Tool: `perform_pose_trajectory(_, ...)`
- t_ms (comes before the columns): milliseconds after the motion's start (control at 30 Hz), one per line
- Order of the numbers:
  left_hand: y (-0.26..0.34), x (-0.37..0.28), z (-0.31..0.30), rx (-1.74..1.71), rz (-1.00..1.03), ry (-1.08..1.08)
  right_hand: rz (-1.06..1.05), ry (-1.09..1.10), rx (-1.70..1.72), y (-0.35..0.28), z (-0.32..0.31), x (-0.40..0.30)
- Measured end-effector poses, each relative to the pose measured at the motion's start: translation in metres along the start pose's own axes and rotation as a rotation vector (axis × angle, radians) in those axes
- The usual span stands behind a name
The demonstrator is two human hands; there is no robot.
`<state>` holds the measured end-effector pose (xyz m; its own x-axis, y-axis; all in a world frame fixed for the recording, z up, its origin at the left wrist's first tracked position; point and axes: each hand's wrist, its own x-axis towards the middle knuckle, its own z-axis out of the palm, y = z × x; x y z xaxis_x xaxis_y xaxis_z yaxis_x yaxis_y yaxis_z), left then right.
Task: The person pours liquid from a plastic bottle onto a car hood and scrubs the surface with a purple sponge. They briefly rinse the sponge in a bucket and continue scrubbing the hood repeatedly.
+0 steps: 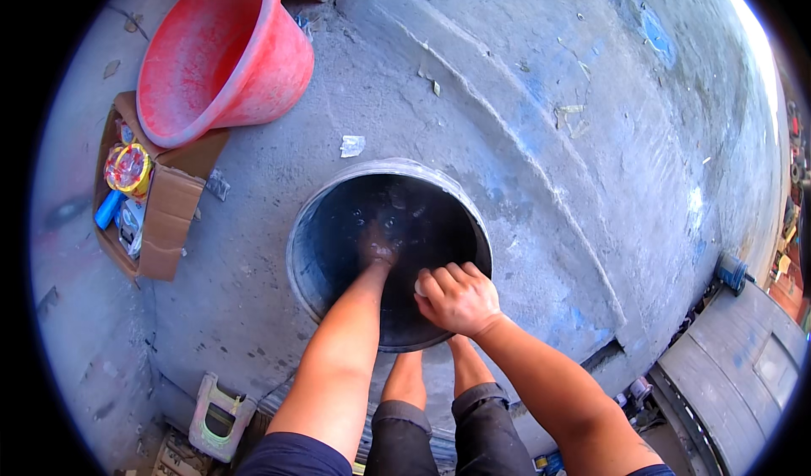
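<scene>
A round, dark-walled bucket (293,248) of dark water (412,197) stands on the floor right in front of my legs. My left hand (378,248) is sunk in the water up to the wrist, so its fingers are blurred and hidden. Bubbles float around it. Over the bucket's near right side, above the water, my right hand (461,295) is closed in a fist. A small pale object (419,287) shows at its thumb side; its kind is unclear.
A red plastic tub (279,77) lies tilted at upper left against an open cardboard box (170,222) holding tape rolls (130,169). A plastic stool (222,416) is at lower left. A grey metal panel (728,343) and an electric motor (732,273) are at right on the concrete floor (538,241).
</scene>
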<state>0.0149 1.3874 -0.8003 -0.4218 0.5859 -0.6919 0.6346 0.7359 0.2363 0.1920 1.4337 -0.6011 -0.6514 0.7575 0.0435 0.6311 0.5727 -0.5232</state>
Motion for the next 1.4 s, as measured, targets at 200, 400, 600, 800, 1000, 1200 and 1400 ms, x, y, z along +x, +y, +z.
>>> perform_pose_trajectory(200,0.024,0.005,-0.015,0.307,0.017,-0.336,0.019,-0.002,-0.018,0.005,0.000,-0.003)
perform_pose_trajectory(400,-0.020,0.022,0.029,0.592,0.174,-0.049,0.017,-0.003,-0.002,-0.001,0.003,-0.001)
perform_pose_trajectory(600,0.017,0.020,-0.007,0.419,0.060,-0.305,0.025,-0.017,-0.011,0.002,0.001,-0.004)
perform_pose_trajectory(800,0.014,0.019,-0.010,0.238,-0.066,-0.341,0.023,-0.036,-0.011,0.000,0.002,-0.003)
perform_pose_trajectory(1000,-0.002,0.027,0.015,0.263,0.048,-0.109,0.012,-0.018,-0.023,0.000,0.006,-0.005)
perform_pose_trajectory(1200,0.017,0.016,-0.009,0.155,-0.004,-0.193,0.006,-0.022,-0.011,0.001,0.004,-0.005)
perform_pose_trajectory(1400,0.031,-0.032,-0.036,0.000,0.180,0.087,0.023,-0.058,0.004,-0.003,-0.003,-0.005)
